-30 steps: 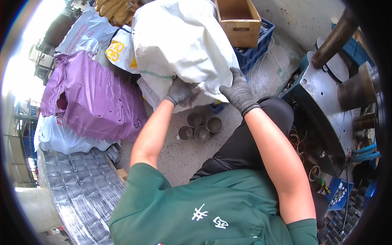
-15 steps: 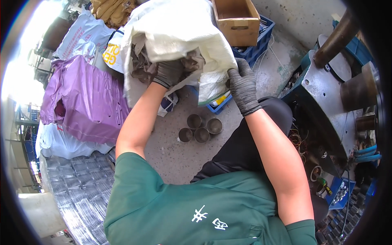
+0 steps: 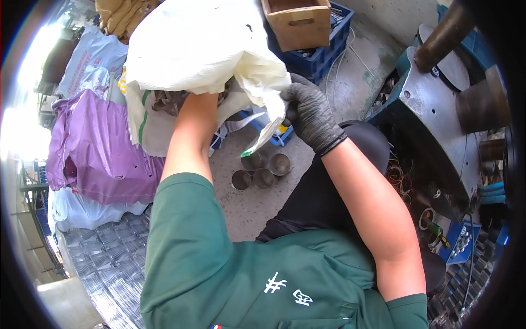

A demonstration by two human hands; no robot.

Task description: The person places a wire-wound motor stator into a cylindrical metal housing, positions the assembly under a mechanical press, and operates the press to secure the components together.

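Note:
A big white woven sack (image 3: 189, 52) lies on its side in front of me, its mouth toward me. My left forearm (image 3: 192, 131) reaches into that mouth, and the sack hides the hand, so its fingers do not show. Crumpled grey-brown sheet material (image 3: 167, 103) shows just inside the opening. At the right, my right hand (image 3: 313, 112), in a dark grey knit glove, pinches the rim of the sack with closed fingers and holds it up. Several short round metal cups or tube pieces (image 3: 263, 178) stand grouped on the floor below the sack.
A wooden box (image 3: 298, 30) sits on a blue crate (image 3: 334, 41) behind my right hand. Purple (image 3: 107, 159) and pale blue sacks are piled at left, above a wrapped stack (image 3: 109, 247). A heavy steel machine (image 3: 433, 115) stands close at right.
My left hand has gone deeper into the sack and out of sight. My right hand has shifted left with the rim, and the sack's upper side now hangs lower over the opening.

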